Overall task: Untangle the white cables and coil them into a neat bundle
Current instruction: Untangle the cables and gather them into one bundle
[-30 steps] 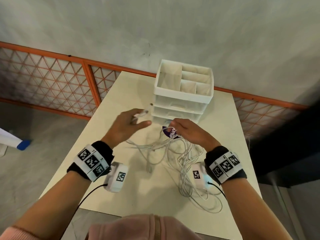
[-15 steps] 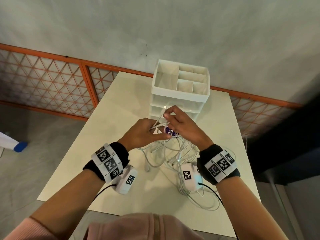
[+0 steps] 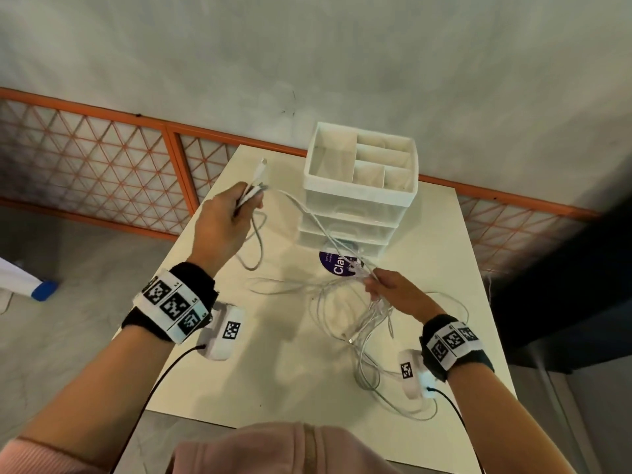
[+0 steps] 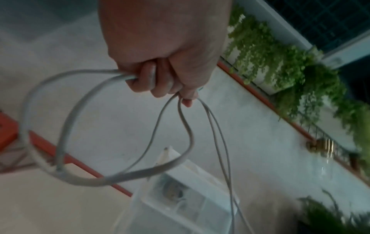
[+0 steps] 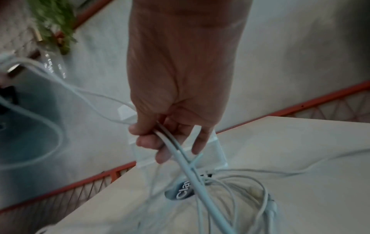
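A tangle of thin white cables (image 3: 345, 313) lies on the cream table (image 3: 294, 381) and trails toward its front right. My left hand (image 3: 236, 213) is raised at the left and grips several cable ends (image 4: 152, 74), with one plug (image 3: 261, 164) sticking up past the fingers. Loops of cable (image 4: 66, 126) hang below that fist. From it, strands run down to my right hand (image 3: 379, 285), which pinches a bunch of strands (image 5: 172, 145) just above the pile. The cables (image 5: 230, 190) spread out on the table under the right hand.
A white drawer organiser (image 3: 359, 186) with open top compartments stands at the back of the table. A round purple sticker (image 3: 337, 265) lies in front of it. An orange lattice railing (image 3: 102, 159) runs behind the table, with grey floor to the left.
My hands were together over the pile; now the left hand has pulled up and to the left with the cable ends, drawing strands out, while the right hand has dropped lower right.
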`<act>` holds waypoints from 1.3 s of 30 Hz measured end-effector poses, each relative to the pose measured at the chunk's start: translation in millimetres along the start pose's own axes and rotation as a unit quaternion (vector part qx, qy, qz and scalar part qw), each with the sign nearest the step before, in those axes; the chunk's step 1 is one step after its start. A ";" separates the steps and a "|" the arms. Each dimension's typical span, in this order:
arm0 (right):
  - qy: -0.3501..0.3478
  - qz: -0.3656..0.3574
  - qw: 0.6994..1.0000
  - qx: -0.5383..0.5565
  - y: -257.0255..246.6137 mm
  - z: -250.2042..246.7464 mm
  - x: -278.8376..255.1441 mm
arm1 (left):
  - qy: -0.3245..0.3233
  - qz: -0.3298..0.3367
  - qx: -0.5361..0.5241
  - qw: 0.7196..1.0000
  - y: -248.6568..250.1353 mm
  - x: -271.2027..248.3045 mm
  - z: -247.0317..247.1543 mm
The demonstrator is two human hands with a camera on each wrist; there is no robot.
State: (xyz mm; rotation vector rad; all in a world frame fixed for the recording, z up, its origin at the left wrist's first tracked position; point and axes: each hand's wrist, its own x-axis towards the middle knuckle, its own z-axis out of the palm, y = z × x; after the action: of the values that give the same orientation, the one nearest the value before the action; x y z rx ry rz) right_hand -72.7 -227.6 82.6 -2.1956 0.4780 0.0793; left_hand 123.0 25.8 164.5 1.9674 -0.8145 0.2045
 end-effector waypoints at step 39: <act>0.130 -0.035 0.990 0.053 -9.3 -13.9 2.2 | -0.139 0.047 0.006 0.989 2.7 -28.3 20.8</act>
State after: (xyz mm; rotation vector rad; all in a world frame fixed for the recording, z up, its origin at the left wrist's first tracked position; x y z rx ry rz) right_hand -68.8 -233.9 97.8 -2.1252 0.5362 -0.2663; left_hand 95.9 20.6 142.7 1.9978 -1.0880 -0.0105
